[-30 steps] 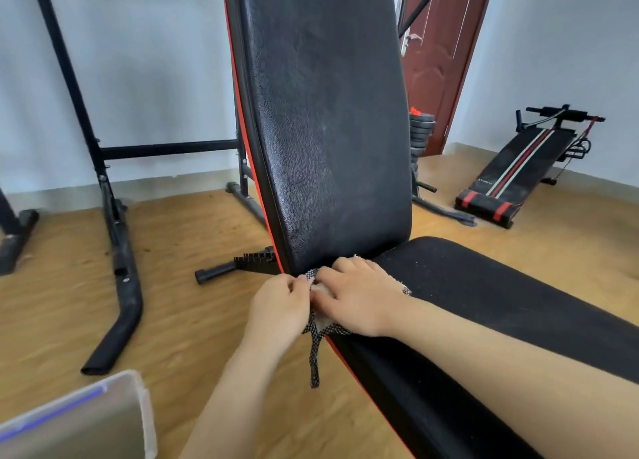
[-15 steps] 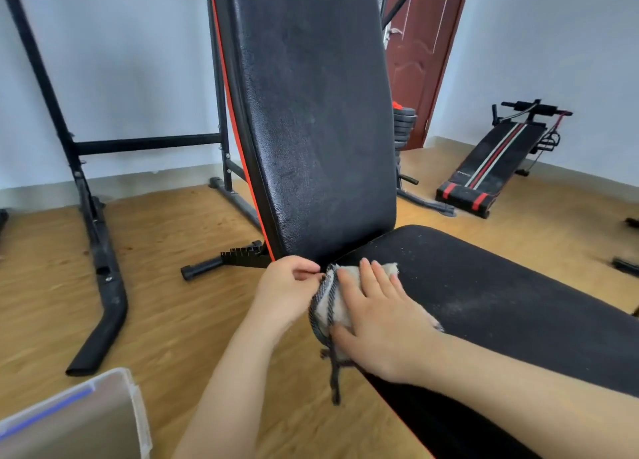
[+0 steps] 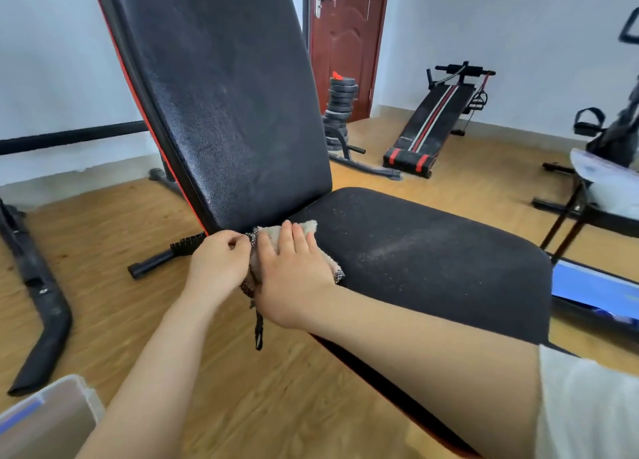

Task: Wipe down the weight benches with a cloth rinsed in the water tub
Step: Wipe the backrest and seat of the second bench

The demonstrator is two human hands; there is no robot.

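Observation:
A black weight bench stands before me, its backrest [image 3: 224,105] raised steeply and its dusty seat pad [image 3: 432,251] stretching to the right. A beige cloth [image 3: 301,228] with a black checked border lies on the seat's near-left end, by the gap under the backrest. My right hand [image 3: 294,272] lies flat on the cloth, fingers spread, pressing it to the pad. My left hand [image 3: 219,265] pinches the cloth's left edge at the seat's side. A black strap of the cloth [image 3: 258,330] dangles below. The water tub's translucent corner [image 3: 48,420] shows at the bottom left.
A black rack base [image 3: 41,306] lies on the wooden floor to the left. Behind the bench stand stacked weight plates [image 3: 340,112] and a brown door [image 3: 345,43]. A sit-up bench [image 3: 432,126] lies at the back right, other equipment [image 3: 601,189] at the right edge.
My right hand has flattened and slid the cloth from the seat's left edge onto the pad's top. The left hand stays at the cloth's edge. My view has shifted right.

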